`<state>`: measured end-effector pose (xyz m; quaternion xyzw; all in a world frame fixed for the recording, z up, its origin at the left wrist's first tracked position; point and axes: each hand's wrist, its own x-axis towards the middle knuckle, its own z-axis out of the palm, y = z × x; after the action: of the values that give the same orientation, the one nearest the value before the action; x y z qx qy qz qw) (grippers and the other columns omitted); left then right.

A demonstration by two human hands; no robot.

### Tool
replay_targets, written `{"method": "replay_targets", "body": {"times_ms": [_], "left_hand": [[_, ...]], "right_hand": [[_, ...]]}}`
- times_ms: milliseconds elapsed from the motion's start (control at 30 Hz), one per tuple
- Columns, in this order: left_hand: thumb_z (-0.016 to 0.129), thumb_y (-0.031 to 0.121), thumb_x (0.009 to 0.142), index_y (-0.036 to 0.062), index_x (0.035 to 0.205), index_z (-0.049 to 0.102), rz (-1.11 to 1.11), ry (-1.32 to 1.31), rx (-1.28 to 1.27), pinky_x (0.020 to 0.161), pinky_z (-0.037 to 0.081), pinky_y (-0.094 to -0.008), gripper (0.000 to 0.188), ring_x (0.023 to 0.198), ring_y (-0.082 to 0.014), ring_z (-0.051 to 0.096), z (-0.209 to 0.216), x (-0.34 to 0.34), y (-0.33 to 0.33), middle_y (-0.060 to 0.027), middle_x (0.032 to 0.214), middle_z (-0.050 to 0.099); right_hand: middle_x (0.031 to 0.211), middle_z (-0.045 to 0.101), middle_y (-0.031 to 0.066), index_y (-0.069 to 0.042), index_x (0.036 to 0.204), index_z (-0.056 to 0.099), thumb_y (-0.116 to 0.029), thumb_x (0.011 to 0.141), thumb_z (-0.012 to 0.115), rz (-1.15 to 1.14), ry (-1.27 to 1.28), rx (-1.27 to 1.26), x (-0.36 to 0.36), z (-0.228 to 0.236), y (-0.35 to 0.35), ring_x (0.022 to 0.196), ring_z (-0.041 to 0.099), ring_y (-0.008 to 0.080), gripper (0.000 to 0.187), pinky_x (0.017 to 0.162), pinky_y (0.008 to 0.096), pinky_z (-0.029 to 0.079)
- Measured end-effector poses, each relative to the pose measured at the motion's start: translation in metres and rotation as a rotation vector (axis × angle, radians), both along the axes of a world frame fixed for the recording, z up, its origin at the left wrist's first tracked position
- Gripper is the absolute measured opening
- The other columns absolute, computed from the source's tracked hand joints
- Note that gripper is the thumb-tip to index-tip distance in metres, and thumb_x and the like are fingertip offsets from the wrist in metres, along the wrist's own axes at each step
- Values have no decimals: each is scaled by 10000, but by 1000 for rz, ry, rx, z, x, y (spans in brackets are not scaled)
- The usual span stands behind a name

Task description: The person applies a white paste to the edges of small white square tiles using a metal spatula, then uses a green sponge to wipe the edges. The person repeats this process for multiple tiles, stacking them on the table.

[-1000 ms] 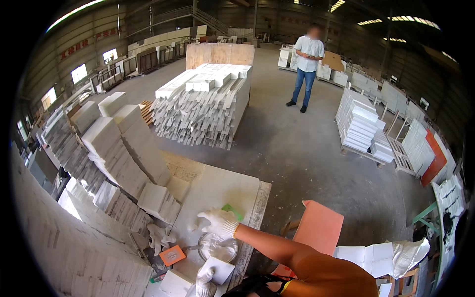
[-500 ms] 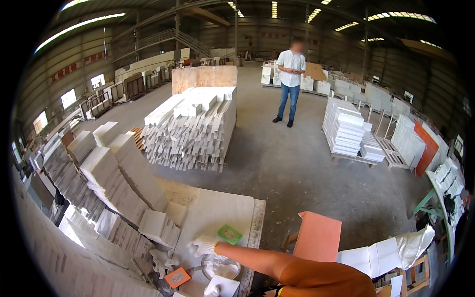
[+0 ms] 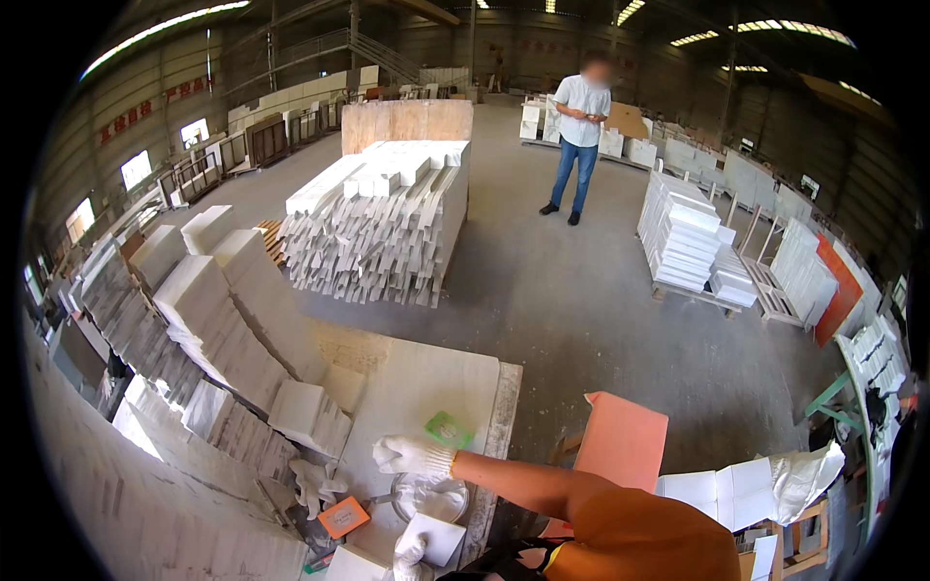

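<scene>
My left hand (image 3: 411,550), in a white knit glove, grips a small white stone tile (image 3: 436,538) by its left side, low in the view. My right hand (image 3: 412,454), gloved the same way, reaches across above the work slab (image 3: 441,378). Its fingers look curled together; what they hold, if anything, is hidden. Just under it is a round clear bowl (image 3: 448,500) with white paste inside, partly covered by the tile. A green box (image 3: 448,429) lies beyond my right wrist. An orange box (image 3: 344,518) sits left of the bowl.
Crumpled white gloves (image 3: 315,484) lie beside stacked stone blocks (image 3: 310,418) on the left. A pink-covered stand (image 3: 625,441) is at my right. Farther off are a large pile of stone strips (image 3: 368,252), palletised slabs (image 3: 683,232) and a standing person (image 3: 579,136).
The view has tilted down slightly. My right hand has moved a little away from the bowl, its fingers drawn together. The tile in my left hand shows more fully and covers part of the bowl.
</scene>
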<state>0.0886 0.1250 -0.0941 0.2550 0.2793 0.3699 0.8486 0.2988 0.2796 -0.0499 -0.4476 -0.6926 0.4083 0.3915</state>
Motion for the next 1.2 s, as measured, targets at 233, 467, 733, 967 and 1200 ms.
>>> {"method": "replay_targets", "body": {"times_ms": [233,467,733,967,1200], "left_hand": [[782,136,824,-51,1262,577,166,51,-97,984,514,-384,519,1035,-237,643,7,-7,-10,-113,1154,664],[806,105,775,-46,1272,573,271,12,-95,961,519,-332,569,1001,-171,653,2,-14,-16,-73,1106,683],[827,171,818,-22,1295,590,241,46,-95,978,487,-342,567,1072,-188,626,25,-10,-13,-87,1160,682],[812,171,836,-27,1303,598,245,24,-89,1001,470,-341,551,1084,-194,622,19,-10,-16,-85,1178,684],[831,156,822,16,1237,606,202,-14,-111,1001,486,-358,492,1079,-187,626,23,-12,-11,-68,1153,675]], "right_hand": [[1086,706,173,-101,1295,624,-388,890,724,-23,-216,-3,40,64,-94,949,703,319,507,825,390,543],[1046,719,157,-126,1201,696,-347,838,776,-58,-187,-233,46,83,-127,929,706,283,433,836,354,538],[986,717,132,-78,1126,729,-287,812,804,-44,-246,-43,48,78,-134,868,693,265,384,762,340,539],[965,711,131,-60,1121,726,-258,810,802,0,-304,-74,38,83,-129,847,685,248,377,768,334,532],[972,719,132,-39,1100,729,-198,807,802,54,-369,-40,31,88,-125,857,688,232,342,780,324,533]]}}
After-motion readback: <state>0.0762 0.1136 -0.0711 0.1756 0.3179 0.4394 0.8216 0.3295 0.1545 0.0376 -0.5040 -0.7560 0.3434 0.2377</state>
